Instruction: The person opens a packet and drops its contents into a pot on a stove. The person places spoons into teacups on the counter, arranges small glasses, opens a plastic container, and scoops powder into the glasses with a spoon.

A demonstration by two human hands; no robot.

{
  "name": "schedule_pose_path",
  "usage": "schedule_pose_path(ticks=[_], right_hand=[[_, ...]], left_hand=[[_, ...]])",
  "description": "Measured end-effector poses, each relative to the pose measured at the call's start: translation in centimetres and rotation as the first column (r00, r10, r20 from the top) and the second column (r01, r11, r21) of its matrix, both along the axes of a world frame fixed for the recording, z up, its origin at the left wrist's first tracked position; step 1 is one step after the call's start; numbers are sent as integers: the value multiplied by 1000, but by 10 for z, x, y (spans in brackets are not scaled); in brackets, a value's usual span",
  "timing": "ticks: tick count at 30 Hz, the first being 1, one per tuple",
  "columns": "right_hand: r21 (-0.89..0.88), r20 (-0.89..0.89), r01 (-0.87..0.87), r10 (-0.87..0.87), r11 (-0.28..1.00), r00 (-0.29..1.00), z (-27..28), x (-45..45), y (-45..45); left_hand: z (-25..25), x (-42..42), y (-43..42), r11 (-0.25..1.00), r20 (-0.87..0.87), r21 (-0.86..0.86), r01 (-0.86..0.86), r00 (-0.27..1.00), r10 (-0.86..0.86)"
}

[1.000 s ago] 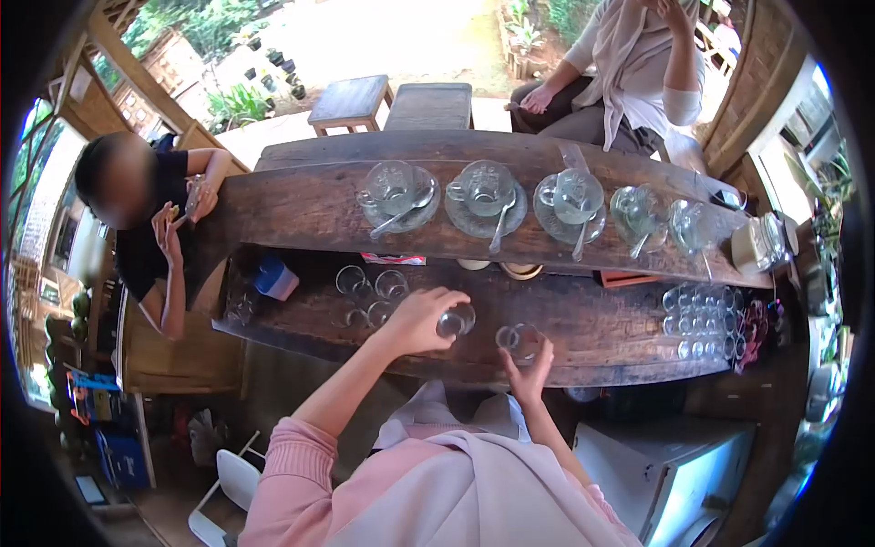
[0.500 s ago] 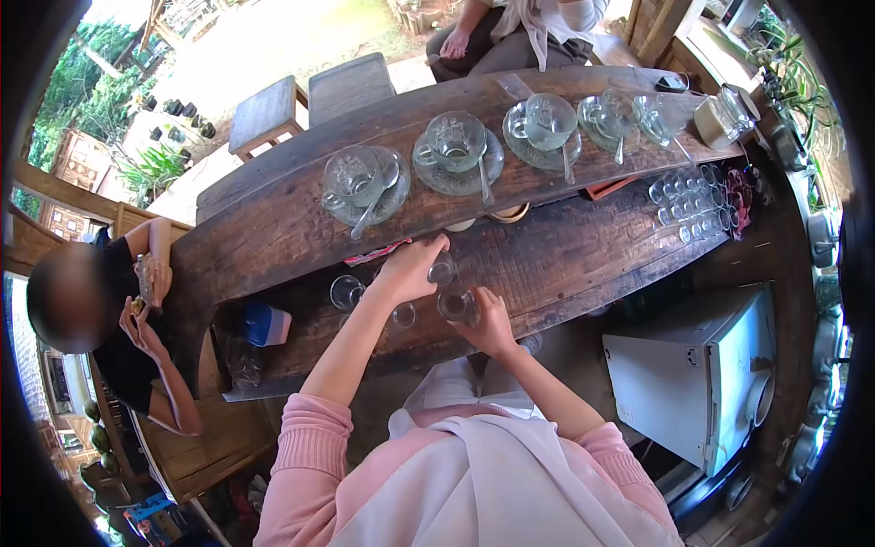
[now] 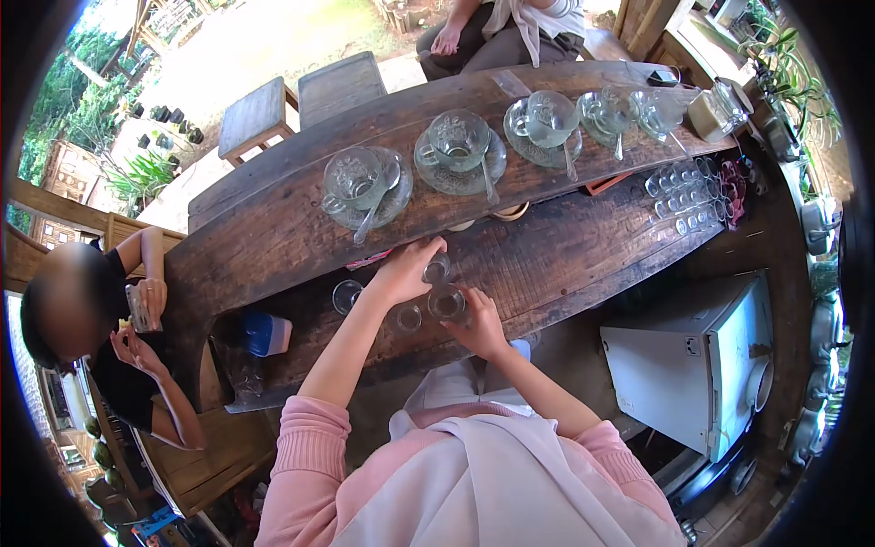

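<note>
My left hand (image 3: 404, 272) is wrapped around a small clear glass (image 3: 437, 267) over the lower wooden shelf. Close beside it, my right hand (image 3: 478, 324) grips another clear glass (image 3: 447, 303) from its right side. A third glass (image 3: 407, 317) stands just left of that one, and a glass cup (image 3: 346, 296) sits farther left, partly behind my left wrist. Whether the held glasses touch the shelf, I cannot tell.
Glass cups on saucers with spoons (image 3: 458, 143) line the upper counter (image 3: 292, 196). Several small glasses (image 3: 684, 193) stand at the shelf's right end. A blue container (image 3: 264, 334) is at left. A white fridge (image 3: 665, 365) stands right. One person sits left, another across the counter.
My right hand has brought its glass slightly left, nearer the glass in my left hand and the standing one. My left hand keeps its hold. The view has shifted a little.
</note>
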State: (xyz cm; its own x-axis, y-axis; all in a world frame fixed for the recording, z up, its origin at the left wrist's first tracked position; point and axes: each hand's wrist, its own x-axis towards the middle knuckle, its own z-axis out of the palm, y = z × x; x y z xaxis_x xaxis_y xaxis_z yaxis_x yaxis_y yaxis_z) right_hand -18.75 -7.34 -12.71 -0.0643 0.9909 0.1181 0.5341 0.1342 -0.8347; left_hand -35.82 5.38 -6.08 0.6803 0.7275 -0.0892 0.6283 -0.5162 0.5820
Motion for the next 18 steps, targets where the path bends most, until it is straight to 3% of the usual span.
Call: schedule_pose_path(ticks=[6, 10, 12, 18], right_hand=[[27, 37, 2, -3, 1000, 999, 0, 0, -1], [37, 31, 3, -4, 999, 1000, -5, -1, -3], [30, 33, 1, -2, 1000, 999, -5, -1, -3], [6, 37, -9, 9, 1000, 999, -3, 1, -9]], left_hand=[[9, -9, 3, 992, -4, -124, 2, 1000, -2], [14, -11, -1, 993, 52, -117, 15, 999, -9], [13, -10, 0, 979, 20, -205, -6, 1000, 11], [9, -11, -3, 979, 41, -204, -13, 999, 21]])
